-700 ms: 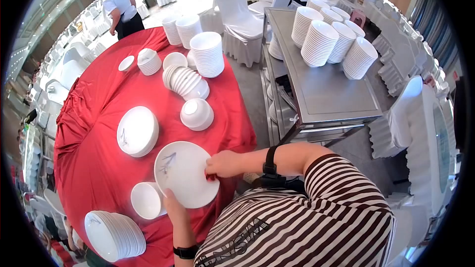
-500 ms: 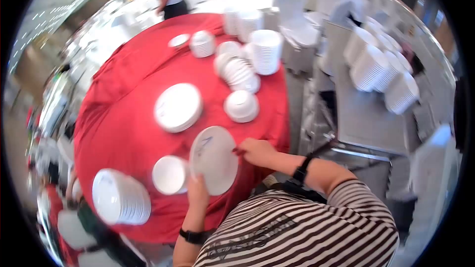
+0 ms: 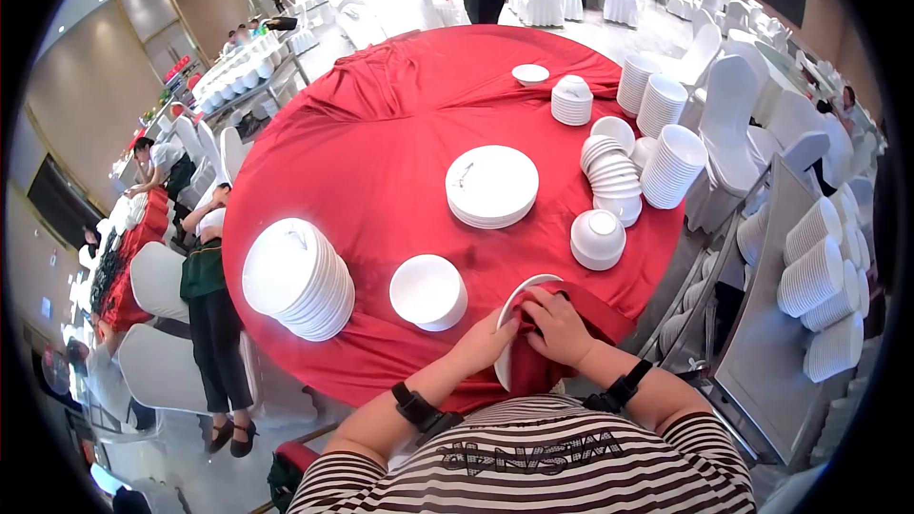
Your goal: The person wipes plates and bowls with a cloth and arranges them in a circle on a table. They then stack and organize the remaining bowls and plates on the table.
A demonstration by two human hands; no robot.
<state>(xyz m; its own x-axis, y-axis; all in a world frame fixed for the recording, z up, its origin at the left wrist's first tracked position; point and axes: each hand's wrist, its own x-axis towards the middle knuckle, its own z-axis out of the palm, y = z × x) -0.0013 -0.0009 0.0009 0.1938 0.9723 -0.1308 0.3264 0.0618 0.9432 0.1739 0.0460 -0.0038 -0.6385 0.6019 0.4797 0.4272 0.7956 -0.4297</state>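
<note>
A white plate (image 3: 506, 366) is held up on edge in front of me, close over the near edge of the red-covered table (image 3: 371, 167). My left hand (image 3: 484, 344) is closed on the plate's left rim. Inside the plate, my right hand (image 3: 560, 331) presses a red cloth (image 3: 598, 316) against its face, fingers bent into the fabric. The cloth hides much of the plate's surface. Left of my hands sits a white bowl stack (image 3: 428, 292), and beyond the plate lies a low stack of white plates (image 3: 492, 186).
A tall, leaning plate stack (image 3: 297, 278) stands on the left of the table. Bowls (image 3: 598, 239) and bowl stacks (image 3: 674, 167) crowd the right side. A metal cart (image 3: 762, 362) with more bowls is at the right. Another person (image 3: 205, 295) stands beside the table at left.
The plate has turned from face-up to nearly edge-on. My right hand has come from beside the plate onto its face with the red cloth. The camera view has swung left.
</note>
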